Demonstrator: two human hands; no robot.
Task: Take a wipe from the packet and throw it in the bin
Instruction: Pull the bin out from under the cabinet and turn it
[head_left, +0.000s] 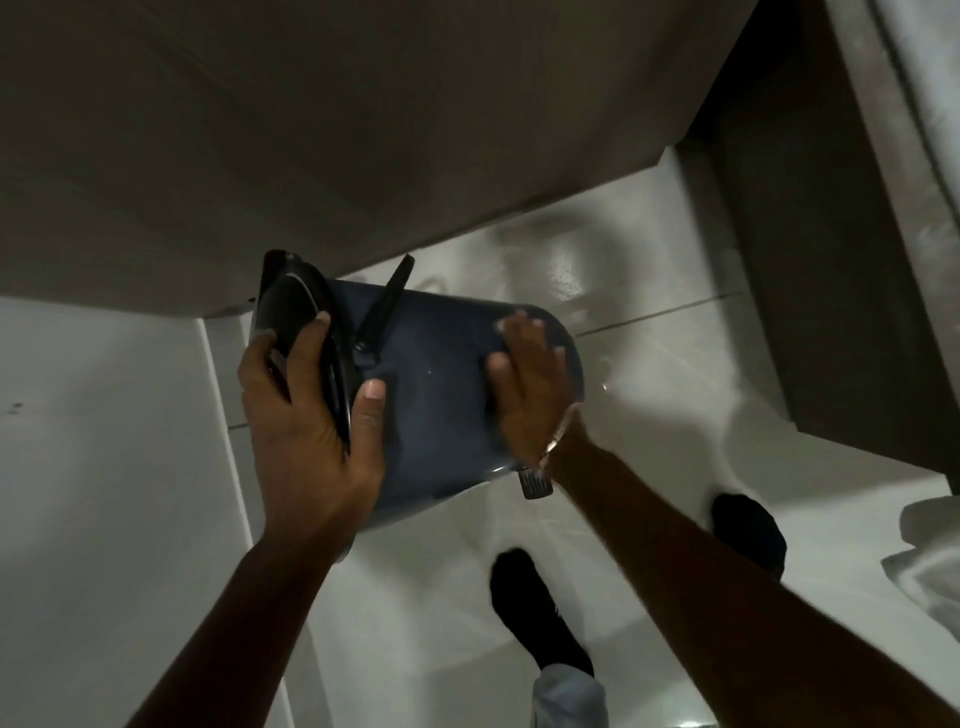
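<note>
Both hands (311, 415) (530, 384) around bin (436, 395) (tilted)

The round dark-blue plastic bin (441, 374) has a smooth, slightly glossy body; its black plastic lid (306, 332) shines too. The white tiled floor (649, 374) is glossy (it mirrors light). The metal pedal (535, 483) looks ribbed, and the brown cabinet front (260, 130) matt.
</note>
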